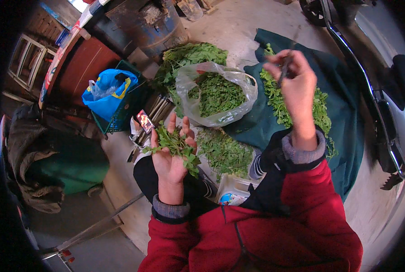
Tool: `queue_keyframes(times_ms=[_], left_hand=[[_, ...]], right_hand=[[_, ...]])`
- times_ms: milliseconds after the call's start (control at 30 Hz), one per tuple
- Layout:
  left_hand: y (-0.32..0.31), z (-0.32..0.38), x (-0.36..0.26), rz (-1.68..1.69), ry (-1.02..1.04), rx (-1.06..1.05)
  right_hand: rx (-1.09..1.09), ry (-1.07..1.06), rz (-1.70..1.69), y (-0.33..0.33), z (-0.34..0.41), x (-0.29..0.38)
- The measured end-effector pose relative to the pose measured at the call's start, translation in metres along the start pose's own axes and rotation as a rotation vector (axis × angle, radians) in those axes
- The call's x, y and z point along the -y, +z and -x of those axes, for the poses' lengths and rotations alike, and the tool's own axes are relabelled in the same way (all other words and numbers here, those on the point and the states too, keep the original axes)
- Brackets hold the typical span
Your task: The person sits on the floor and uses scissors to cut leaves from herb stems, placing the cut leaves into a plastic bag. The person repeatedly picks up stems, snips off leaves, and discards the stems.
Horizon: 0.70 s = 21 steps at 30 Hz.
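Observation:
My left hand (170,166) is turned palm up with its fingers spread. A small bunch of leafy greens (175,142) with thin stems lies across it. My right hand (299,81) is raised over the green cloth and grips a dark, slim tool (284,69). Motion blurs its far end, so I cannot tell whether it is a knife or scissors. Between and beyond my hands stands a clear plastic bag (185,102), its mouth wide, with many cut greens (221,95) inside. Loose leaves (224,153) are scattered on the floor between my feet.
Long leafy stalks (274,98) lie on a dark green cloth (345,136). More greens (202,52) are heaped behind the bag. At left are a phone (145,121) with its screen lit and a blue bag (103,105) in a crate. A motorcycle's chrome bar (362,71) runs along the right.

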<state>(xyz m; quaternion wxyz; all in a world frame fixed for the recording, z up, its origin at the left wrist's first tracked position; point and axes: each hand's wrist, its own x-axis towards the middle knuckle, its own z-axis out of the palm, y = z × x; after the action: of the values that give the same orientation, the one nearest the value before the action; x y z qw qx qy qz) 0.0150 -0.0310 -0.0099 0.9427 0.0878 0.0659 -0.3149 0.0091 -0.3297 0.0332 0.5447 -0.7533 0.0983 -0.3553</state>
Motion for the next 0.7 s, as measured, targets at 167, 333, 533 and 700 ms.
queue_keyframes(times_ms=[167,333,533,700], left_hand=[[-0.001,-0.006,0.013,0.057,0.090,0.020],[-0.006,-0.008,0.015,-0.003,0.084,0.238],[-0.002,-0.010,0.023,-0.388,0.274,0.199],[-0.006,-0.009,0.023,-0.340,0.205,0.267]], right_hand=[[0.567,-0.030,-0.328,0.046,0.042,0.012],[0.772,0.044,-0.307,0.082,0.069,0.024],[0.745,-0.056,-0.191,0.091,0.081,0.024],[0.656,-0.033,-0.133,0.098,0.080,0.019]])
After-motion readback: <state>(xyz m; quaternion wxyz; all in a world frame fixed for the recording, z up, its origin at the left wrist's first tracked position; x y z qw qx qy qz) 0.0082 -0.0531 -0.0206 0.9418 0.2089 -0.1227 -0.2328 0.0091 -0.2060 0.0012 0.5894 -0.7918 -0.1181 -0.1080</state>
